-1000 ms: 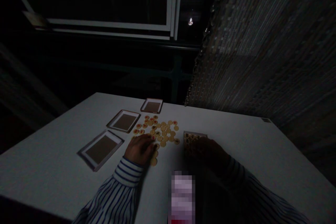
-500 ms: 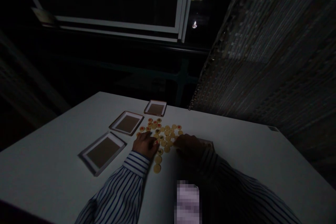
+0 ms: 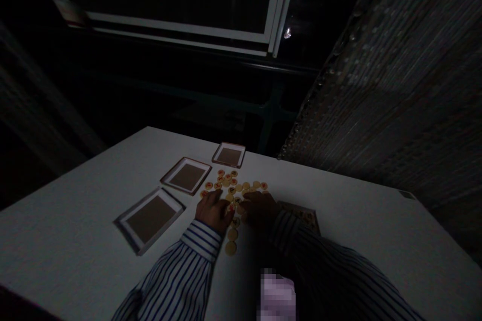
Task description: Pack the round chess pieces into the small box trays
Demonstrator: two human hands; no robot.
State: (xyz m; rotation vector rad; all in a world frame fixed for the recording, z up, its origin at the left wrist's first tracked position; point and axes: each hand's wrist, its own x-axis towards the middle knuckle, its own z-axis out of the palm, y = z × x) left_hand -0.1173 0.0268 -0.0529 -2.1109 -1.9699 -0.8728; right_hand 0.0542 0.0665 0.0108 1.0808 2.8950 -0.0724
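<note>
Round wooden Chinese chess pieces [image 3: 231,234] lie loosely spread on a white table, some with red or black characters up, others blank side up. My left hand [image 3: 214,212] rests at the left edge of the spread, thumb apart from the fingers, beside a red-marked piece [image 3: 231,208]. From the right, my right hand [image 3: 260,206] reaches over the pieces in deep shadow, its fingers stretched out over them and close to the left hand. Some pieces are hidden under both hands. Behind the right wrist, a tray [image 3: 309,216] with pieces in it is partly covered by the sleeve.
Three shallow open trays with brown bottoms stand at the left and back: a near tray [image 3: 150,218], a middle tray [image 3: 187,176] and a far tray [image 3: 228,155]. A beaded curtain [image 3: 361,110] hangs at the right behind the white table [image 3: 75,200].
My right hand has moved left over the pieces, toward the left hand, uncovering more of the right tray. My left hand stays among the same pieces. The view has shifted slightly.
</note>
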